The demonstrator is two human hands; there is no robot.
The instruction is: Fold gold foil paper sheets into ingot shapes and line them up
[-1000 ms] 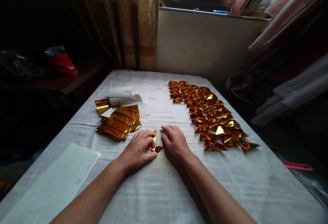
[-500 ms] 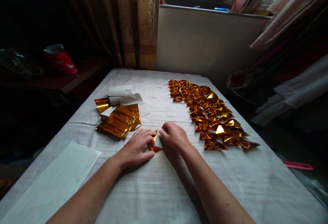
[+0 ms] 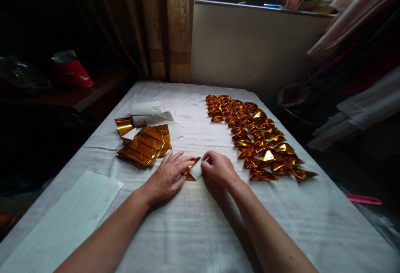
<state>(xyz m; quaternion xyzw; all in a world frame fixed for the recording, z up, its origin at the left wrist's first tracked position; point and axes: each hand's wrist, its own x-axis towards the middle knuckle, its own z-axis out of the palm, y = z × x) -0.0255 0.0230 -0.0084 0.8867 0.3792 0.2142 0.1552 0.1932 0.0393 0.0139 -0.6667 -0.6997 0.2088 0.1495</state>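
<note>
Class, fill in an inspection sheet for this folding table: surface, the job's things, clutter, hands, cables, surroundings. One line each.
Surface: white cloth over the table, creased.
Job's things: gold foil piece, white side partly showing; stack of gold sheets; rows of folded gold pieces.
Clutter: white lined paper; white paper roll.
Hands: left hand flat on the piece; right hand pinching its edge.
Cables: nothing seen.
Surroundings: curtain, window sill, red packet.
</note>
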